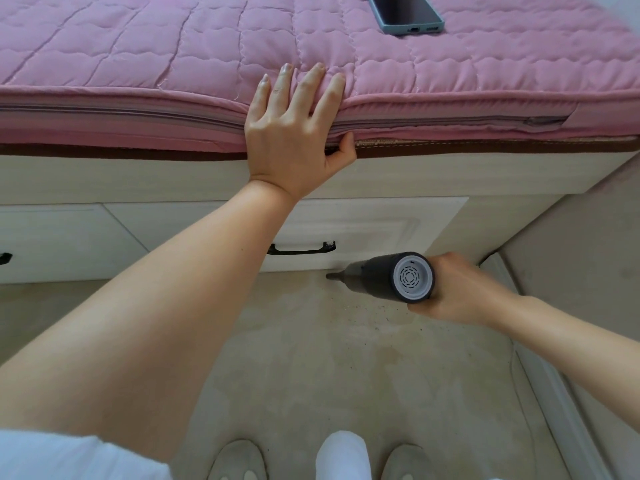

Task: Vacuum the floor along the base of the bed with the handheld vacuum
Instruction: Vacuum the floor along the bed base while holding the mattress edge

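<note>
I am gripping the handheld vacuum (391, 276) in my right hand (460, 289), its nozzle meeting the floor (346, 358) below the bed (207, 181) drawer; my left hand (298, 133) is clasping the pink mattress (138, 64) edge, thumb tucked beneath; a phone (405, 10) is lying above

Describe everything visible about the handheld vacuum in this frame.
The handheld vacuum is a dark grey cylinder, plastic by the look, with a light grey vented rear cap facing the camera. It tapers to a narrow nozzle pointing left, its tip low at the floor beside the bed's drawer front. The right hand grips it.
</note>
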Tool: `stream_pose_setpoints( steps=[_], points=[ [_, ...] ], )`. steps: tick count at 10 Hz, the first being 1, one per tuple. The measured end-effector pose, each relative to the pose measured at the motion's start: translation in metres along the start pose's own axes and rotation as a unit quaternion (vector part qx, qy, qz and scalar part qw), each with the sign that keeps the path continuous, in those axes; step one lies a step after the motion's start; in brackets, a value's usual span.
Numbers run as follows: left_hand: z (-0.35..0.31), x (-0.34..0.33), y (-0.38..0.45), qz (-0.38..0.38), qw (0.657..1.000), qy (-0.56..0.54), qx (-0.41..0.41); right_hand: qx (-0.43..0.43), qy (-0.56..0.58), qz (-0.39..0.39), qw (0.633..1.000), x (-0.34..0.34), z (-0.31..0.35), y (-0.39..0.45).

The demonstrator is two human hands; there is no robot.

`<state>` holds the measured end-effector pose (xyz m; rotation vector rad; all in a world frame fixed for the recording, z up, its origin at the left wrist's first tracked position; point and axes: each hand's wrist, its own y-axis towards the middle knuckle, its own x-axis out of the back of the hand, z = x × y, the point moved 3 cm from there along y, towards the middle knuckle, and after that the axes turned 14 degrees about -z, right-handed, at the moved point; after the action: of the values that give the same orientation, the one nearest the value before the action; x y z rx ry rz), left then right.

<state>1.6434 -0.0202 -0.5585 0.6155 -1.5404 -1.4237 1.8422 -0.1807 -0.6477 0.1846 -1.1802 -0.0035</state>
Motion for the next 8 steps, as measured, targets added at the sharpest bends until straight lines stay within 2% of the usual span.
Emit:
stream_pose_setpoints(
  steps=[2, 4, 6, 8],
  points=[
    [0.000, 0.000, 0.000, 0.001, 1.000, -0.002, 0.001, -0.003, 0.030, 0.049, 0.998, 0.010, 0.010, -0.004],
    [0.000, 0.000, 0.000, 0.000, 1.000, 0.000, -0.001, -0.001, 0.020, 0.062, 0.998, 0.022, 0.008, -0.003],
    [0.000, 0.000, -0.001, -0.002, 1.000, 0.003, -0.003, 0.003, -0.011, 0.045, 0.999, 0.023, 0.005, -0.006],
    [0.000, 0.000, 0.000, 0.000, 1.000, 0.003, 0.000, -0.037, -0.009, 0.046, 0.998, 0.023, -0.004, -0.012]
  ],
)
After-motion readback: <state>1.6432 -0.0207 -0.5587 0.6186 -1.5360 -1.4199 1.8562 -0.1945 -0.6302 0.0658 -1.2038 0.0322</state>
